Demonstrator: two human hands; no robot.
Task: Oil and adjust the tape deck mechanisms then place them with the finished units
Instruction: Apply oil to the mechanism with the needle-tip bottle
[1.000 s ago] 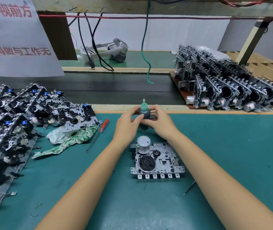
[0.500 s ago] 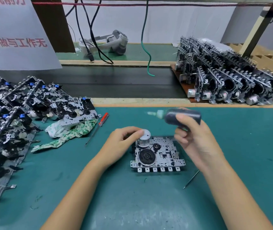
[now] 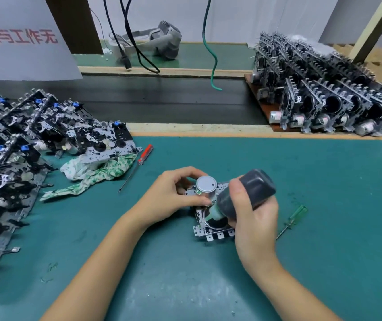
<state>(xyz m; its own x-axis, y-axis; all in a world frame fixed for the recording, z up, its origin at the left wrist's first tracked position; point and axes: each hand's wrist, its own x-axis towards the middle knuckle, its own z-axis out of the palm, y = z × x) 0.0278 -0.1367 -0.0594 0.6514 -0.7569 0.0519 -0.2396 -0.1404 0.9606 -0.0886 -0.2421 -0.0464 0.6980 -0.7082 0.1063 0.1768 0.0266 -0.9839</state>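
Note:
A tape deck mechanism (image 3: 211, 232) lies flat on the green mat in the middle, its silver motor can (image 3: 206, 185) at the far end. My left hand (image 3: 173, 195) grips the mechanism's left side at the motor. My right hand (image 3: 252, 218) holds a dark oil bottle (image 3: 245, 193) tipped down to the left, its green nozzle (image 3: 216, 213) right over the black flywheel, which is partly hidden. Upright mechanisms (image 3: 329, 100) stand in rows at the far right. A heap of mechanisms (image 3: 18, 144) covers the left side.
A red-handled screwdriver (image 3: 144, 155) and a green-patterned rag (image 3: 99, 174) lie left of the work. A green-handled screwdriver (image 3: 294, 216) lies right of my right hand. A dark conveyor belt (image 3: 162, 105) runs behind the mat, with cables and a headset beyond.
My right hand lifted the oil bottle away from the far side, tipped it and brought its nozzle down onto the mechanism. My left hand went from the bottle to the motor side of the mechanism.

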